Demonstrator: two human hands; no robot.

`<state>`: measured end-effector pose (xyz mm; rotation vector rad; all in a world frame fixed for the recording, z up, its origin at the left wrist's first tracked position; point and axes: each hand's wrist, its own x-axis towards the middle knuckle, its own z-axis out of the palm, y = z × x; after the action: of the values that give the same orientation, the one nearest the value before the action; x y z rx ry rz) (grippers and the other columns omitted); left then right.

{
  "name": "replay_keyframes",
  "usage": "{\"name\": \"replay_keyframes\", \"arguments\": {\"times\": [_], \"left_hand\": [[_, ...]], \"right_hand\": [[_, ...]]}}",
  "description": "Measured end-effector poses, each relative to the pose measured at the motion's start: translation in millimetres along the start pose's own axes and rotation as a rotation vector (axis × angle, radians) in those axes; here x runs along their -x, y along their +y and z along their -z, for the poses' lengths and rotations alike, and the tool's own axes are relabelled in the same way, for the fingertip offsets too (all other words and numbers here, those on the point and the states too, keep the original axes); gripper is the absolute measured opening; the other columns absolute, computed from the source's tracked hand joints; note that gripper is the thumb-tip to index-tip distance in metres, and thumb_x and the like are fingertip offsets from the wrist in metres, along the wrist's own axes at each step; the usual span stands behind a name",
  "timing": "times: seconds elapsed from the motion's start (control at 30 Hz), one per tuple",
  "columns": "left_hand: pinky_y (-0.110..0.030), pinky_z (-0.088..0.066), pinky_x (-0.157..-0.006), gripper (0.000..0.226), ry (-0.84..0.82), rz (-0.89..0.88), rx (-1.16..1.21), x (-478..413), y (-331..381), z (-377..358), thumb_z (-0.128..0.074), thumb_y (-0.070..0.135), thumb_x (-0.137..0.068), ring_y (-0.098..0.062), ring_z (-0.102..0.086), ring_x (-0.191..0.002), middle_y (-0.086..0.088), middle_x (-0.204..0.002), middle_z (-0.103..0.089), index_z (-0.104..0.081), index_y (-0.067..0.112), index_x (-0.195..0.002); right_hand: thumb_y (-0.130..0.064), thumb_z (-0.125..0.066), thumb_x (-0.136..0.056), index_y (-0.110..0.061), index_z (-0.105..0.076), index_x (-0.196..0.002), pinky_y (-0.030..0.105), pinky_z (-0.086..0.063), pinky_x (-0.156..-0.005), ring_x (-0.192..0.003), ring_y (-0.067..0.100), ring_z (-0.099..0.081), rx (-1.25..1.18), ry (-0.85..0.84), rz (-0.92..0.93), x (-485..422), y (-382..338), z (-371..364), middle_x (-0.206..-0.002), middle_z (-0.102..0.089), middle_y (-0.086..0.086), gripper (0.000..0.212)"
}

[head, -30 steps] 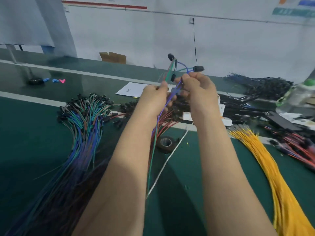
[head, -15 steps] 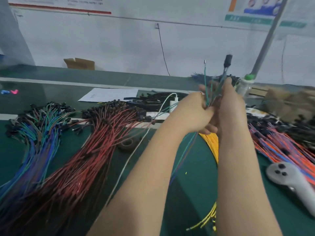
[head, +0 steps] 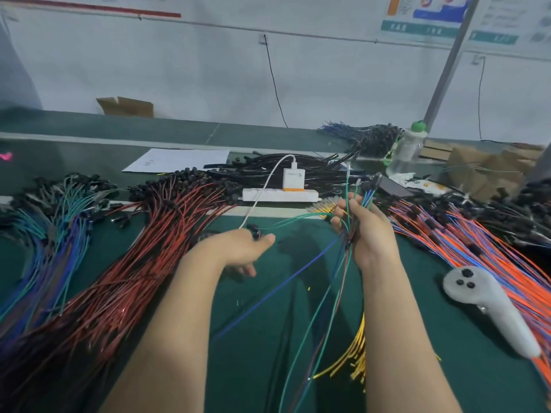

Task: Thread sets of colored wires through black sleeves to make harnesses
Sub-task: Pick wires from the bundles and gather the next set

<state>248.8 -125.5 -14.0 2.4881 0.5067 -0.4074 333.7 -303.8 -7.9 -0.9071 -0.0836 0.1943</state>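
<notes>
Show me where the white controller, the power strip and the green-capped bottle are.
white controller [head: 489, 305]: head view, on the upper part of its handle.
power strip [head: 277, 194]: head view, on its white top, left of the charger.
green-capped bottle [head: 407, 150]: head view, on its clear body.

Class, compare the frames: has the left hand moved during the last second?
Yes. The left hand has left the right hand and swung leftward, now below the left end of the white power strip, pinching a green wire.

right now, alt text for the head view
The right hand grips a wire set while the left hand pinches one green wire, over a green table. A red wire pile and an orange wire pile flank them.
</notes>
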Motion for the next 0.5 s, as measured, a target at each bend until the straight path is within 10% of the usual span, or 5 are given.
{"name": "replay_keyframes", "arguments": {"times": [0.13,0.33,0.5], "left_hand": [[-0.017,-0.029,-0.04,0.039,0.288,-0.213,0.348,5,33,14,-0.032,0.02,-0.101,-0.012,-0.042,-0.049,0.003,-0.059,-0.047,-0.059,0.012,-0.074],[-0.034,-0.048,-0.074,0.028,0.568,-0.669,0.782,40,149,47,-0.038,0.015,-0.1,-0.032,-0.058,-0.08,-0.017,-0.089,-0.063,-0.059,0.003,-0.086],[-0.03,-0.048,-0.069,0.022,0.112,-0.794,1.207,72,203,46,-0.032,0.014,-0.103,-0.024,-0.062,-0.077,-0.012,-0.088,-0.062,-0.05,0.003,-0.109]], "right_hand": [[0.004,-0.04,-0.098,-0.01,-0.052,-0.087,0.017,-0.044,-0.044,-0.051,0.009,-0.05,-0.085,0.011,0.055,1,-5,-11,-0.068,-0.054,0.004,0.021],[0.003,-0.042,-0.097,-0.009,-0.051,-0.083,0.016,-0.043,-0.042,-0.047,0.009,-0.051,-0.013,-0.068,0.093,15,-24,-25,-0.062,-0.059,0.003,0.021],[0.003,-0.037,-0.094,-0.014,-0.039,-0.064,0.007,-0.027,-0.034,-0.027,0.003,-0.037,0.279,-0.051,0.285,39,-60,-37,-0.033,-0.04,-0.011,0.034]]}}
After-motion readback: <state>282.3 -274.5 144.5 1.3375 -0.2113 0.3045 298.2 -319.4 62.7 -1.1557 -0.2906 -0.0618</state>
